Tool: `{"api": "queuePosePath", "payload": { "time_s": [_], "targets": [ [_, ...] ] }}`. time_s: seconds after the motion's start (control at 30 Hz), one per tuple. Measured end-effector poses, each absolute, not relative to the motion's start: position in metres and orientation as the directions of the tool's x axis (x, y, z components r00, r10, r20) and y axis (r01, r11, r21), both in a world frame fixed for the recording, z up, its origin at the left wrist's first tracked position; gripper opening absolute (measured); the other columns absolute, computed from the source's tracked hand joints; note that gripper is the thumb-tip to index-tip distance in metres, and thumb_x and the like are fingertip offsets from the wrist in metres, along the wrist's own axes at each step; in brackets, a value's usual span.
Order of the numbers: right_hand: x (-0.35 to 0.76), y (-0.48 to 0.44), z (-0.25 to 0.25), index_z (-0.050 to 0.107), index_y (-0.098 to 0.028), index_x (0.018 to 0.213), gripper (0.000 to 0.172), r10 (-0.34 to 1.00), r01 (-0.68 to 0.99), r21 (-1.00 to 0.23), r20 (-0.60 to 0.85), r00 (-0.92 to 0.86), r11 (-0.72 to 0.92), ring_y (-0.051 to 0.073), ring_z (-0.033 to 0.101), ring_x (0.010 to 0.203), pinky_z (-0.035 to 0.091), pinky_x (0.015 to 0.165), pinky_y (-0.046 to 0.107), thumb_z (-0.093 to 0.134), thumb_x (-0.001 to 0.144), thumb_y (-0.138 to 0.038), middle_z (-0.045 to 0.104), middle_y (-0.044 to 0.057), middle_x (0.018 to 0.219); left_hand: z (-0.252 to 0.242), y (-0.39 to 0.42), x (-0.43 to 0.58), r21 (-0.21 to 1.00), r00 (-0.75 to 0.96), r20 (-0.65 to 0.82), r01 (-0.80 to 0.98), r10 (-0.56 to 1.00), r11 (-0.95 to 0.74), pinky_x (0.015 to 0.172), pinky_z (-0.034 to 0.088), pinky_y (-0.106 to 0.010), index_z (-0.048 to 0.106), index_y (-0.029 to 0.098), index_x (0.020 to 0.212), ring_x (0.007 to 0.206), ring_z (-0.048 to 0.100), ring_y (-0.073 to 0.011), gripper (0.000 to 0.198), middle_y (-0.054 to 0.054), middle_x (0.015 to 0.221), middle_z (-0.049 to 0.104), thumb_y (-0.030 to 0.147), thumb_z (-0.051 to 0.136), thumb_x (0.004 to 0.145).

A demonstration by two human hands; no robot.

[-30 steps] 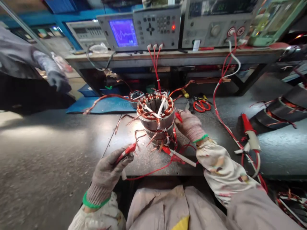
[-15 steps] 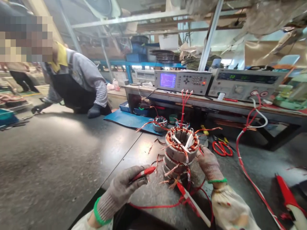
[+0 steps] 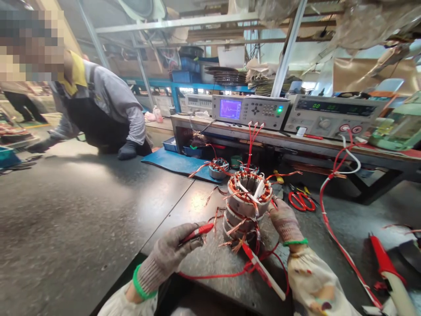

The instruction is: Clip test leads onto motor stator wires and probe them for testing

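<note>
A copper-wound motor stator (image 3: 249,204) stands upright on the dark metal workbench (image 3: 158,193), with loose copper leads and white slot wedges. My left hand (image 3: 171,254), in a grey knit glove, pinches a red test clip (image 3: 196,233) just left of the stator. My right hand (image 3: 285,221), also gloved, rests against the stator's right side, and its fingertips hold a small red clip (image 3: 273,204). A white-tipped red test probe (image 3: 263,271) lies on the bench below the stator, its red lead looping near both hands.
Behind stand a waveform tester (image 3: 250,112) and a high-voltage tester (image 3: 333,112) on a wooden shelf (image 3: 296,145). A smaller stator (image 3: 219,169) sits on a blue mat (image 3: 171,164). Red scissors (image 3: 301,201) lie right. A co-worker (image 3: 98,105) kneels at left.
The view has tilted up and now takes in the shelving and the kneeling co-worker. Both hands keep their clips, and the stator has not moved on the bench.
</note>
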State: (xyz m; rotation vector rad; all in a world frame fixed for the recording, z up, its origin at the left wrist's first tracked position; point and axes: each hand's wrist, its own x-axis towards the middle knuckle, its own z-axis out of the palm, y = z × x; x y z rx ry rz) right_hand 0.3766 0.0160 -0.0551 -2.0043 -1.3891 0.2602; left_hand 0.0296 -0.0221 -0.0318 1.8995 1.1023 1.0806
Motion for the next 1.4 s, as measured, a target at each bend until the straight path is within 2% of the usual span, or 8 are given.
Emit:
{"api": "queuePosePath", "payload": {
  "time_s": [0.27,0.4,0.5,0.7,0.83,1.0,1.27,1.4],
  "targets": [
    [0.37,0.026,-0.032,0.073,-0.015,0.107,0.033,0.885,0.732,-0.63,0.15,0.442,-0.259,0.026,0.069,0.093,0.052,0.087,0.036,0.057,0.077,-0.019,0.076,0.013,0.101,-0.031,-0.025,0.035,0.904,0.251,0.261,0.275,0.932,-0.327,0.068,0.063,-0.033,0.078,0.017,0.095,0.074,0.076,-0.0235,0.031,-0.01,0.086,0.08,0.041,0.078,0.076],
    [0.37,-0.026,-0.04,0.071,-0.018,0.102,0.03,0.884,0.675,-0.69,0.109,0.454,-0.262,0.024,0.066,0.087,0.051,0.08,0.034,0.063,0.081,-0.037,0.075,0.008,0.095,-0.036,-0.032,0.029,0.895,0.237,0.201,0.349,0.95,-0.277,0.068,0.062,-0.032,0.076,0.015,0.101,0.075,0.075,-0.0237,0.04,-0.012,0.089,0.079,0.047,0.077,0.077],
    [0.349,-0.093,-0.053,0.071,-0.021,0.094,0.039,0.939,0.518,-0.854,0.135,0.317,-0.052,0.021,0.065,0.073,0.053,0.066,0.032,0.067,0.079,-0.056,0.074,0.005,0.084,-0.048,-0.036,0.013,0.875,0.196,0.102,0.449,0.975,-0.182,0.061,0.059,-0.027,0.075,0.015,0.1,0.068,0.073,-0.021,0.038,-0.008,0.079,0.078,0.047,0.073,0.08],
    [0.285,-0.139,-0.064,0.075,-0.021,0.106,0.041,0.937,0.667,-0.741,0.173,0.303,-0.079,0.029,0.072,0.091,0.057,0.081,0.04,0.069,0.075,-0.048,0.076,0.013,0.105,-0.072,-0.025,0.003,0.729,0.226,0.063,0.655,0.972,-0.2,0.065,0.058,-0.029,0.077,0.018,0.097,0.074,0.074,-0.023,0.036,-0.007,0.08,0.078,0.048,0.069,0.079],
    [0.289,-0.136,-0.05,0.072,-0.02,0.11,0.045,0.964,0.387,-0.9,-0.109,0.244,-0.2,0.026,0.071,0.085,0.057,0.081,0.039,0.07,0.075,-0.048,0.077,0.008,0.094,-0.077,-0.018,0.01,0.76,0.268,0.116,0.596,0.957,-0.259,0.079,0.06,-0.034,0.077,0.018,0.097,0.086,0.075,-0.0252,0.035,-0.009,0.088,0.079,0.047,0.07,0.078],
    [0.285,-0.145,-0.065,0.073,-0.018,0.094,0.028,0.942,0.154,-0.93,-0.336,0.017,-0.334,0.019,0.065,0.078,0.052,0.074,0.031,0.071,0.08,-0.042,0.074,0.002,0.085,-0.091,-0.013,0.009,0.862,0.159,0.114,0.475,0.981,-0.178,0.067,0.06,-0.031,0.075,0.014,0.099,0.081,0.075,-0.0254,0.041,-0.011,0.085,0.078,0.047,0.076,0.075],
    [0.268,-0.122,-0.092,0.073,-0.019,0.118,0.048,0.943,0.162,-0.929,-0.322,0.082,-0.331,0.023,0.07,0.091,0.054,0.084,0.033,0.072,0.077,-0.043,0.078,0.004,0.101,-0.091,-0.016,0.009,0.898,0.114,0.04,0.431,0.993,-0.085,0.056,0.057,-0.026,0.074,0.017,0.096,0.076,0.075,-0.0232,0.032,-0.007,0.08,0.078,0.039,0.078,0.074],
    [0.31,-0.127,-0.09,0.077,-0.02,0.106,0.044,0.953,0.267,-0.935,-0.168,0.252,-0.235,0.025,0.07,0.088,0.055,0.079,0.035,0.066,0.083,-0.055,0.078,0.006,0.095,-0.088,-0.016,0.01,0.892,0.095,0.041,0.444,0.995,-0.079,0.053,0.055,-0.023,0.075,0.017,0.097,0.078,0.075,-0.0236,0.034,-0.008,0.086,0.078,0.04,0.079,0.073]
  ]
}}
